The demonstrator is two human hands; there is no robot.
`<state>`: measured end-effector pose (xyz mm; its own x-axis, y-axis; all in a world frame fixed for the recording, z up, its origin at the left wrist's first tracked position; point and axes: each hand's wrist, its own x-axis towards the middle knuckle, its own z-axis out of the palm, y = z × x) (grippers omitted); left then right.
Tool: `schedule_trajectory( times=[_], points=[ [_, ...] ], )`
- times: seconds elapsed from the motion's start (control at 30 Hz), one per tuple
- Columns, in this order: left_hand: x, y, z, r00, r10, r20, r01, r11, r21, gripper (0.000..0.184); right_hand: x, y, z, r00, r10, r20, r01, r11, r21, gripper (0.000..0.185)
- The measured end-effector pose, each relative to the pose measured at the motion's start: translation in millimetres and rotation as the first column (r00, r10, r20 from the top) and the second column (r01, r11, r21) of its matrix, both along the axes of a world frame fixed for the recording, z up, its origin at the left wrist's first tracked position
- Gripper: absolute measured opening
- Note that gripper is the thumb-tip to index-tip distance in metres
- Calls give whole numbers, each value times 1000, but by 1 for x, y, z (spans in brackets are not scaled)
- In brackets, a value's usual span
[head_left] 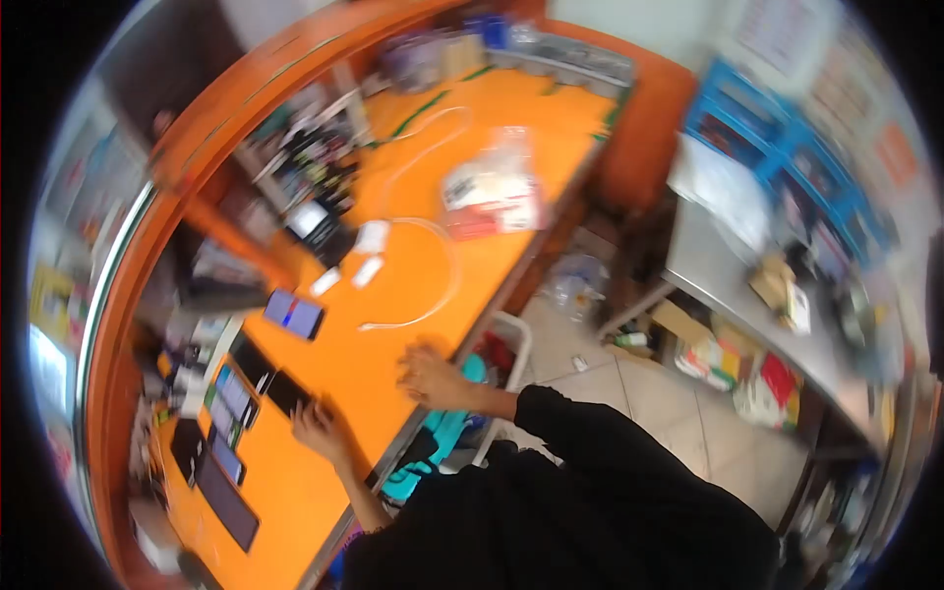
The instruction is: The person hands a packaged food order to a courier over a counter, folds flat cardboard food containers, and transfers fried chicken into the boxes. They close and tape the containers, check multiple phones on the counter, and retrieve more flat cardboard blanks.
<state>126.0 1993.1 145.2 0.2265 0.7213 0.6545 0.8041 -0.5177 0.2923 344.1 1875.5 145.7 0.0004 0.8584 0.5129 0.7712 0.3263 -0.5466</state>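
My left hand [320, 433] is over the orange table at the lower end of a black phone [290, 392]. Its fingers look apart; blur hides whether they touch the phone. My right hand [431, 378] is held near the table's front edge, fingers spread, with nothing in it. Beside the black phone lies another dark phone [253, 362], and beyond it a phone with a lit screen [294, 314]. Further left are several more phones, including a large dark one [227, 503].
A white cable [454, 280] curves across the orange table [393, 295] past small white boxes [372, 237]. Plastic packets [495, 192] lie farther back. An orange frame [177, 211] borders the left. Right of me stands a metal table [733, 275] with blue racks [747, 113].
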Motion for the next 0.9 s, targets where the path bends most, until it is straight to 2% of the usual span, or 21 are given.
schedule_trajectory(
  times=[0.03,0.1,0.17,0.2,0.23,0.27,0.3,0.33,0.37,0.4,0.43,0.47,0.5,0.53,0.6,0.67,0.7,0.73,0.77,0.87,0.9],
  points=[
    [4,-17,6,997,-70,-32,69,997,-22,18,2,-28,3,1000,31,6,-31,1000,-4,16],
    [26,-51,-21,988,-122,91,120,992,30,18,22,-98,3,996,-24,82,14,992,125,15],
    [70,-114,-5,924,-344,166,375,900,-223,11,50,-181,-23,979,-190,73,197,973,-123,13],
    [93,-145,3,864,-503,3,497,854,-156,10,65,-229,-62,947,-316,63,320,903,-288,13],
    [114,-169,-4,774,-626,93,628,740,-240,13,79,-290,-93,890,-398,223,447,857,-255,19],
    [137,-196,-9,698,-704,133,709,654,-265,15,90,-349,-99,803,-585,119,553,654,-516,16],
    [160,-226,-11,576,-795,190,812,529,-248,18,93,-412,-99,666,-728,159,688,518,-509,12],
    [182,-249,-17,425,-891,160,883,370,-288,16,95,-474,-111,515,-797,315,781,286,-555,14],
    [206,-282,-3,296,-942,155,924,242,-296,15,88,-531,-109,279,-939,201,847,142,-512,13],
    [223,-304,-18,233,-970,63,908,194,-370,16,78,-573,-94,46,-958,284,774,-145,-617,12],
    [240,-321,-37,92,-992,90,830,26,-557,16,58,-606,-81,-243,-947,210,833,-315,-455,10],
    [253,-342,-46,-4,-999,49,739,-36,-673,15,41,-627,-71,-478,-830,288,767,-554,-323,18],
    [266,-363,-54,-104,-994,21,629,-83,-773,15,27,-643,-72,-505,-758,413,672,-646,-363,24],
    [276,-380,-69,-120,-993,19,635,-92,-767,15,9,-658,-76,-515,-673,531,566,-732,-380,29],
    [287,-413,-98,-170,-985,38,438,-110,-892,19,-27,-666,-123,-480,-728,489,465,-684,-562,34],
    [289,-435,-107,-229,-972,54,341,-132,-931,25,-134,-666,-367,-419,-906,52,596,-318,-737,35],
    [286,-435,-152,-346,-938,-5,283,-99,-954,31,-174,-663,-459,-388,-904,-178,622,-114,-774,37],
    [287,-434,-196,-452,-891,-54,233,-60,-971,36,-183,-651,-388,-354,-933,-70,280,-34,-959,36],
    [291,-442,-199,-452,-891,-38,238,-80,-968,36,-188,-649,-347,-321,-946,-30,72,7,-997,36],
    [284,-464,-164,64,-978,198,-78,-203,-976,50,-160,-704,-305,-310,-950,-27,-52,45,-998,35],
    [286,-463,-193,23,-996,82,-116,-84,-990,50,-142,-732,-293,-310,-950,-21,-37,34,-999,35]
  ],
)
